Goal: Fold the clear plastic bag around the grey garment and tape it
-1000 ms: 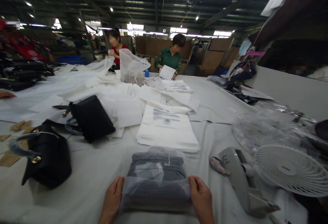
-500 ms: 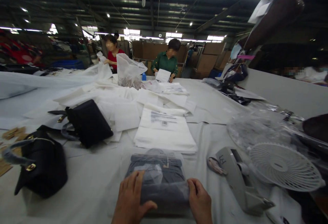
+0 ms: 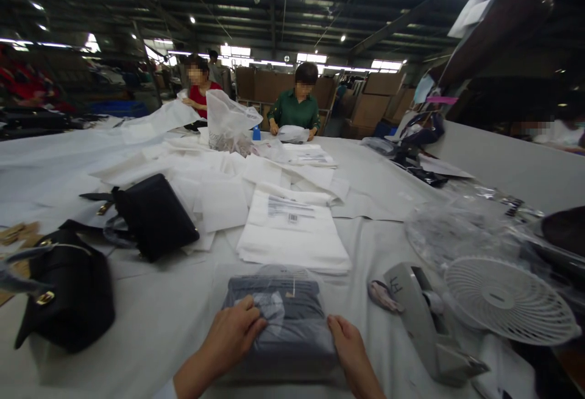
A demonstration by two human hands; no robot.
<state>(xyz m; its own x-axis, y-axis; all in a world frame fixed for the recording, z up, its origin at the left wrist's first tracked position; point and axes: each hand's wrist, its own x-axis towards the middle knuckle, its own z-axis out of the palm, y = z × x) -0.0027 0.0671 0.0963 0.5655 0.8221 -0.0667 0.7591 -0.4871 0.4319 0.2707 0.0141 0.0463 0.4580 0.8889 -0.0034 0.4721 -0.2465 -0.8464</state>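
- Left hand [image 3: 233,332] lies flat on top of the bagged dark garment [image 3: 281,320], fingers together, pressing down.
- Right hand [image 3: 350,347] grips its right edge, fingers curled.
- The garment sits at the near edge of the white table [image 3: 150,320].
- Just behind: stack of white bags [image 3: 292,234]; black handbags [image 3: 150,216] left, white fan [image 3: 509,301] right.
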